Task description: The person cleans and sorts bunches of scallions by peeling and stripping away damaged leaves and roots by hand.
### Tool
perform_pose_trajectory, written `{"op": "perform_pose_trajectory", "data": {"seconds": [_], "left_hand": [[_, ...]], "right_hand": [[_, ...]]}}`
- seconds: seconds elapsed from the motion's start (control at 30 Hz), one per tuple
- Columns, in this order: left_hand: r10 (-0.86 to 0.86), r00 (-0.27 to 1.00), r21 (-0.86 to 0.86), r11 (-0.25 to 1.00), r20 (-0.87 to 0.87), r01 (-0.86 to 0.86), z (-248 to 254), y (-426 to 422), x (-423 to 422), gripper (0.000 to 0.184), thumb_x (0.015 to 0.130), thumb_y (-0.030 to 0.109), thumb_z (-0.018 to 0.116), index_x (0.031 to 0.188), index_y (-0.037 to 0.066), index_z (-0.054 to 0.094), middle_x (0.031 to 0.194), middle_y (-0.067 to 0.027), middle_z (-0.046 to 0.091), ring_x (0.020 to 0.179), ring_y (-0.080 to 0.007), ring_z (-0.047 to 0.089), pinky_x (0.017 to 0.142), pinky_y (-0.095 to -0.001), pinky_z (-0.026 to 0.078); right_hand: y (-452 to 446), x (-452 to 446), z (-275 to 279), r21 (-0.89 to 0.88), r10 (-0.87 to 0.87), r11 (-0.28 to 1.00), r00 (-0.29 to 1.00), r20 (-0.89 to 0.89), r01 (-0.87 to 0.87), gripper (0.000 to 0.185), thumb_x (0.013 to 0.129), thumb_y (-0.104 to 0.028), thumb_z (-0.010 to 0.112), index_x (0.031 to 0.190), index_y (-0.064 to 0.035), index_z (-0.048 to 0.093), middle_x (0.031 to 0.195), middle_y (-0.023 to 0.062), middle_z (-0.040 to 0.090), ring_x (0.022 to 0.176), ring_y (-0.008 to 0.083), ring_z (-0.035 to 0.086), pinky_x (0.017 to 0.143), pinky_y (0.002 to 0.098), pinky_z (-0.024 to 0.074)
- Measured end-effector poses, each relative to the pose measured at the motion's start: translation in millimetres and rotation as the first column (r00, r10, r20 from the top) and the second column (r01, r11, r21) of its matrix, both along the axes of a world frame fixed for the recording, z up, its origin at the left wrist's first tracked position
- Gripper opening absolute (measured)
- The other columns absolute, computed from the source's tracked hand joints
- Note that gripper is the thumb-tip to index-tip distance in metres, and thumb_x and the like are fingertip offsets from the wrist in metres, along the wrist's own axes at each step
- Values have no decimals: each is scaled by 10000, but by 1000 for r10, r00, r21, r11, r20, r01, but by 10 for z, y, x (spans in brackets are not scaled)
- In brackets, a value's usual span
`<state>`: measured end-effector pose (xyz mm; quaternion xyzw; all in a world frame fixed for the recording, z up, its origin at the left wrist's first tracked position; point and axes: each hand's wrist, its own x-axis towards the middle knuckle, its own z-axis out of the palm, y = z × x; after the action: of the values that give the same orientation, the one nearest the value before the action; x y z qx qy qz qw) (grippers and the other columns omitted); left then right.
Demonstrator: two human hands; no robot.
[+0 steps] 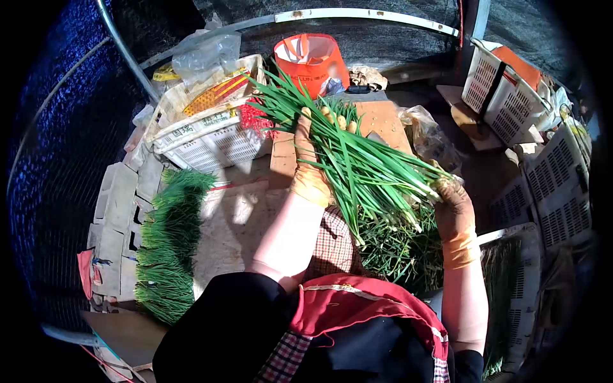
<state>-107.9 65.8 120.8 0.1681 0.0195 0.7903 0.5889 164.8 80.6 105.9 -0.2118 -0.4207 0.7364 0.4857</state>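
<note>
A large loose bunch of long green leafy stalks [357,156] is held up at the centre, slanting from upper left to lower right. My left hand [311,153], in a dirty orange glove, is wrapped round its leafy middle, the fingertips showing on the far side. My right hand [454,207], gloved too, is closed on the pale stem ends at the right. Below the bunch lies a heap of loose green leaves [402,252]. Behind it a brown board [383,121] is partly covered by the stalks.
A row of green bundles [169,249] lies at the left beside grey blocks [115,210]. A white crate [217,143] with bags stands at the upper left, a red bag [313,64] at the back. More white crates [511,105] stand at the right.
</note>
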Motion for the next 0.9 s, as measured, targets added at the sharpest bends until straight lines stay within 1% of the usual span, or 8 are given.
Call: {"op": "perform_pose_trajectory", "data": {"seconds": [0.27, 0.33, 0.4, 0.43, 0.47, 0.6, 0.77, 0.9], "left_hand": [[84, 996, -150, 985, 16, -80, -151, 124, -122, 311, 826, 414, 555, 783, 107, 581, 779, -19, 608, 724, -189, 591, 829, -444, 469], [108, 994, -165, 981, 35, -101, -139, 132, -112, 324, 830, 421, 544, 780, 103, 581, 773, -28, 607, 718, -195, 589, 830, -445, 465], [51, 999, -69, 996, 13, -50, -179, 192, -122, 333, 828, 417, 537, 786, 89, 575, 772, -53, 605, 727, -219, 589, 822, -433, 473], [50, 999, -70, 996, 13, -49, -141, 165, -70, 333, 828, 417, 537, 786, 89, 575, 772, -53, 605, 727, -219, 589, 822, -433, 473], [86, 996, -134, 987, 2, -85, -90, 97, -5, 354, 828, 435, 531, 801, 84, 570, 793, -62, 602, 746, -226, 585, 781, -412, 484], [113, 992, -232, 965, -55, -123, -75, 96, 26, 378, 832, 439, 526, 798, 69, 592, 788, -59, 613, 768, -282, 587, 783, -433, 485], [147, 979, -222, 959, -143, -177, -13, 30, 133, 468, 844, 497, 467, 945, 54, 576, 894, -72, 596, 828, -262, 571, 784, -387, 476], [220, 971, -306, 921, -97, -240, 97, 39, 286, 445, 801, 499, 535, 807, 54, 550, 786, -91, 589, 721, -234, 572, 682, -359, 492]], "right_hand": [[-161, 958, -401, 14, -190, 981, 972, -137, 194, 275, 804, -175, 598, 995, 22, 611, 1319, 142, 421, 1166, 197, 439, 988, 313, 323], [-89, 1253, -892, 12, -200, 969, 759, 620, 245, 377, 777, -80, 639, 1129, 15, 547, 1340, 134, 391, 1197, 207, 414, 982, 307, 349], [-186, 1160, -1151, 498, -534, 846, 316, 784, 192, 440, 766, 11, 627, 1186, 17, 495, 1313, 120, 419, 1189, 204, 418, 981, 310, 358], [-306, 933, -927, 154, -391, 918, 769, 506, 365, 532, 758, 4, 642, 1246, 11, 430, 1273, 103, 451, 1183, 195, 420, 982, 309, 357], [-417, 705, -554, 86, -305, 950, 840, 449, 299, 597, 753, -18, 660, 1281, 4, 382, 1264, 97, 458, 1166, 188, 428, 971, 303, 361], [-483, 233, -171, 278, -258, 947, 902, 347, 164, 593, 749, -61, 688, 1266, -2, 404, 1229, 74, 479, 1075, 156, 467, 929, 278, 375], [-434, 35, -257, -130, -84, 986, 986, 145, 103, 408, 759, -187, 678, 1101, -25, 523, 1042, 36, 565, 948, 123, 516, 860, 266, 385], [-392, -161, -339, -104, -76, 991, 994, 81, 84, 158, 784, -85, 649, 918, -5, 623, 824, 19, 633, 786, 112, 571, 797, 249, 429]]}}
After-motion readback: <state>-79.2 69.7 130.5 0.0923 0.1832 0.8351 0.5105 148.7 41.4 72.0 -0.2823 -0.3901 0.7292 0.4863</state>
